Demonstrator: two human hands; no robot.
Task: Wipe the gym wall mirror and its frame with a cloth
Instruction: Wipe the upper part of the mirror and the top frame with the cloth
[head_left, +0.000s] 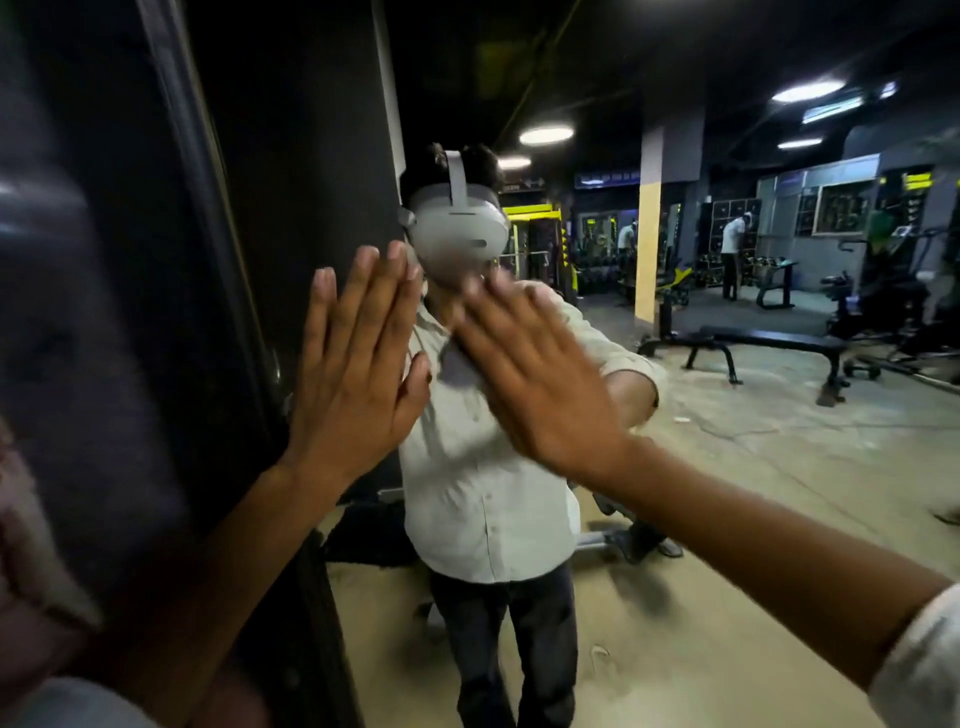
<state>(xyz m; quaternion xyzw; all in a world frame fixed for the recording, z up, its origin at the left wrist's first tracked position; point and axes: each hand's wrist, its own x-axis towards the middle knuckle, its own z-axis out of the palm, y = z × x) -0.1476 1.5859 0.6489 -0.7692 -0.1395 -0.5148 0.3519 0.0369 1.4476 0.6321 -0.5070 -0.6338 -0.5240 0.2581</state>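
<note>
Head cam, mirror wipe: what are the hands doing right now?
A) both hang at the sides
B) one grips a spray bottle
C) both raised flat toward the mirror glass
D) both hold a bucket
C: left hand and right hand are raised, fingers extended, at the mirror.

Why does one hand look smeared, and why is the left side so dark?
Head view: the right hand is motion-blurred, with a grey patch, possibly the cloth, beneath it; the left hand is sharper, flat on the mirror. The dark frame gets little light; ceiling lamps glare in reflection; wide-angle bends edges.
</note>
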